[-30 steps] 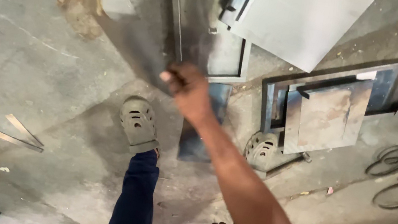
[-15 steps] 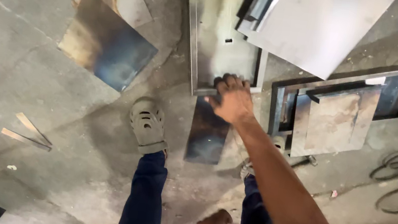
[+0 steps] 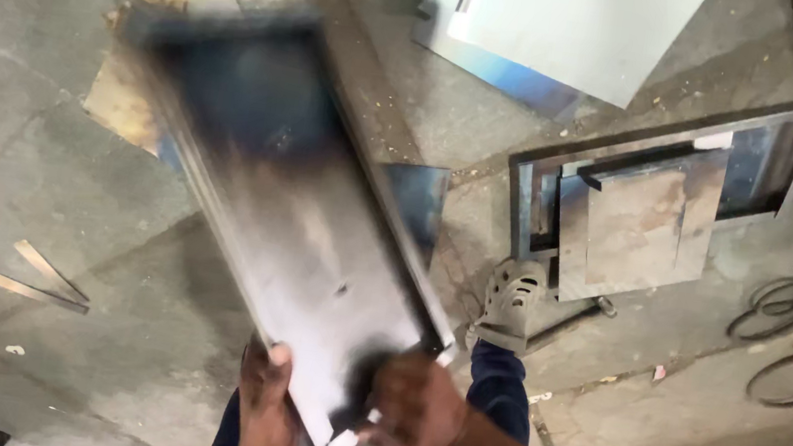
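Note:
A long shallow metal tray (image 3: 288, 200), grey with dark scorched patches and raised edges, hangs in the air over the concrete floor, blurred by motion. My left hand (image 3: 265, 388) grips its near left edge. My right hand (image 3: 415, 402) clasps its near right corner. The tray slants away from me toward the upper left and hides my left foot. Only my right foot in a grey perforated shoe (image 3: 511, 303) shows beside it.
A rusty flat sheet (image 3: 133, 110) lies under the tray's far end. A small dark plate (image 3: 417, 200) lies by the tray. A framed metal panel (image 3: 660, 215) rests at right, a pale sheet (image 3: 572, 23) at top. Metal strips (image 3: 42, 278) lie at left, cables (image 3: 786, 331) at right.
My right hand pulled the metal tray off the floor toward me. My left hand has come up and taken its near edge; the tray is now lifted and swinging.

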